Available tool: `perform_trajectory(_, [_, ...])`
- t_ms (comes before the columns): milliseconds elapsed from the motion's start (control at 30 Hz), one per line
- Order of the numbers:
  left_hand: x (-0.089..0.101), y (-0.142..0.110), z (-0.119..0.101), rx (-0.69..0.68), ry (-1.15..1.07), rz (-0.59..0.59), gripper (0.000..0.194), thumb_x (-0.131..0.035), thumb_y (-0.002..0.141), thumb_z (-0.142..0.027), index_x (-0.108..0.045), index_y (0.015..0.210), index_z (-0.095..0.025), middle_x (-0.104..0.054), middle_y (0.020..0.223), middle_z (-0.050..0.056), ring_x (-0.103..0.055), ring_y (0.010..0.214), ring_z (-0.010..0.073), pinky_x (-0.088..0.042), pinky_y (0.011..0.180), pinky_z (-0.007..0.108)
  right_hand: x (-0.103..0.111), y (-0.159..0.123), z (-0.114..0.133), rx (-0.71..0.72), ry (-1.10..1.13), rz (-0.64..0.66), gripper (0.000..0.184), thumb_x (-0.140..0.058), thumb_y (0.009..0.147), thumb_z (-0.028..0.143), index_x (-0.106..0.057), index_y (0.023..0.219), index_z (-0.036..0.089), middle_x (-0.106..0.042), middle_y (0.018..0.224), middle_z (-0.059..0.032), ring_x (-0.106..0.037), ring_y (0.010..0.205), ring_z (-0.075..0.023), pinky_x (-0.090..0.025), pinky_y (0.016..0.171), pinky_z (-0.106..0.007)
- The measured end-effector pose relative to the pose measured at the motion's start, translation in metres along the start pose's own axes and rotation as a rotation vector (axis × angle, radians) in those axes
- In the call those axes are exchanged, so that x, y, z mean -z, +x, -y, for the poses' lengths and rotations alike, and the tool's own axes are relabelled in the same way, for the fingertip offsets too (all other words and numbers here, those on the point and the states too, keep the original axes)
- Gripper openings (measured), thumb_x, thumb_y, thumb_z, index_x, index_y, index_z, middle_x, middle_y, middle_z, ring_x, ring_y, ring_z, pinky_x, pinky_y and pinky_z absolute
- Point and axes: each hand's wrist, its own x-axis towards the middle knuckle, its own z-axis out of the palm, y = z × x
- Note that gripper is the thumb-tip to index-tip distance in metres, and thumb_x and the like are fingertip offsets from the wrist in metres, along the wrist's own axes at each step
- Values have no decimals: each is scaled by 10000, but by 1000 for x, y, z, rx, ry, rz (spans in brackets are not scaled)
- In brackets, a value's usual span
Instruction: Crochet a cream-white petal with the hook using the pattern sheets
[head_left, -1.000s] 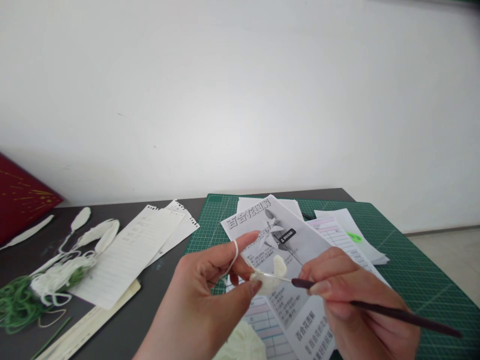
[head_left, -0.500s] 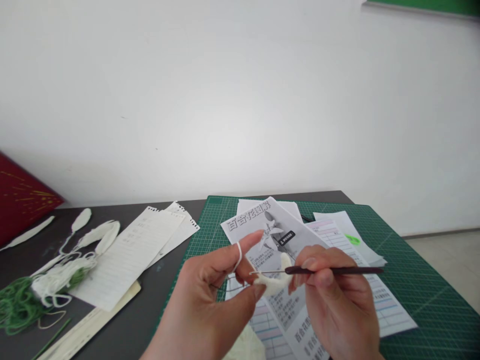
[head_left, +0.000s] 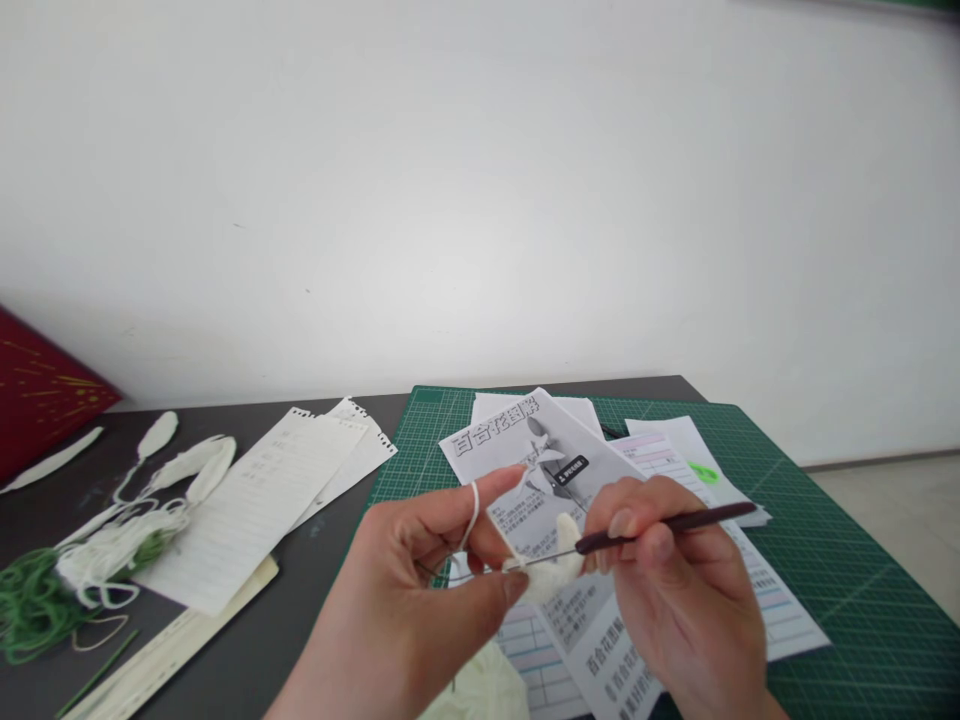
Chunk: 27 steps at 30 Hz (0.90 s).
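My left hand [head_left: 427, 590] pinches a small cream crochet piece [head_left: 553, 578] between thumb and fingers. White yarn [head_left: 475, 515] loops over its raised index finger, and a thin wire pokes out beside the fingers. In my right hand [head_left: 667, 590] is a crochet hook [head_left: 671, 526] with a dark handle, held like a pen. Its metal shaft slants down left to the edge of the piece near my left thumb; the hook's tip is hard to make out there. Below my left hand lies a pale yarn ball [head_left: 484, 690], partly hidden by it.
Under the hands, printed sheets [head_left: 495, 440] lie on a green cutting mat [head_left: 795, 500] with a bright green clip [head_left: 703, 472]. To the left are handwritten pages [head_left: 262, 500], white crocheted petals [head_left: 157, 435], green yarn [head_left: 34, 610] and a red item [head_left: 45, 400].
The hook's handle end has tipped upward, and its shaft has dropped to the piece's edge by my left thumb. The view has shifted slightly.
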Motion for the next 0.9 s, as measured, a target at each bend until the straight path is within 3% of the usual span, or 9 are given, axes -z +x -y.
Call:
perform_trajectory(67, [0,-1,-1,14,-13,9,114,-729,574,-163,-654,496,-200,-634,543,-11,-699,747,253,-406,981,421,3,-1,3,34,-50,25,120,-591,894,273,-667,853,191,-591,706,-8,-576,644,-122,-497,586,-235])
perform_trajectory(200, [0,-1,-3,30,-23,19,151,-726,578,-173,-625,475,-216,-630,539,4,-660,980,314,-387,992,418,8,-3,7,109,-169,72,114,-572,900,275,-658,865,209,-587,694,-17,-573,681,-160,-511,605,-289])
perform_trajectory(333, [-1,-1,-3,34,-39,-8,160,-725,566,-163,-618,463,-223,-631,533,8,-626,1055,338,-400,977,424,11,-5,8,169,-259,132,121,-552,911,279,-657,903,218,-597,712,-29,-584,692,-178,-545,639,-344])
perform_trajectory(567, [-1,-2,-4,40,6,-20,129,-731,585,-162,-659,490,-210,-651,560,10,-677,913,305,-427,946,409,5,-10,11,305,-363,135,120,-561,905,224,-673,933,191,-627,749,-44,-609,684,-188,-578,623,-378])
perform_trajectory(700, [-1,-2,-4,57,30,-35,87,-727,597,-168,-686,529,-204,-643,563,5,-689,842,279,-419,961,402,-1,-16,10,387,-464,50,111,-587,894,236,-687,918,197,-655,746,-37,-640,711,-203,-585,676,-393])
perform_trajectory(900, [-2,-1,-3,43,-41,-36,63,-732,597,-162,-705,561,-206,-660,587,21,-611,1092,338,-379,1006,419,-1,-18,6,499,-564,69,117,-575,902,219,-683,938,193,-687,764,-35,-665,701,-205,-614,668,-418])
